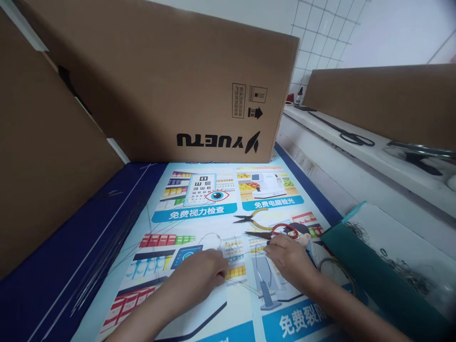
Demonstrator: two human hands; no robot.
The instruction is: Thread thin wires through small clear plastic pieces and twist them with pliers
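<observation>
My left hand (210,268) is closed in a pinch low over the printed sheet, and a thin wire (213,234) loops up from behind its fingers. The fingertips themselves are mostly hidden. My right hand (290,259) is closed too, its fingertips pressed together; what they hold is too small to make out. Just beyond its knuckles lie red-handled pliers (260,234) with dark pointed jaws facing left. Yellow-handled pliers (245,219) rest a little farther off. Several fine bent wires (233,247) lie between my hands.
A large cardboard box (213,95) stands across the back, with more cardboard (46,142) at left. Long straight wires (103,266) lie on the blue left side. At right sits a teal-edged box (349,256) with tangled wire pieces. Black scissors (352,138) lie on the white ledge.
</observation>
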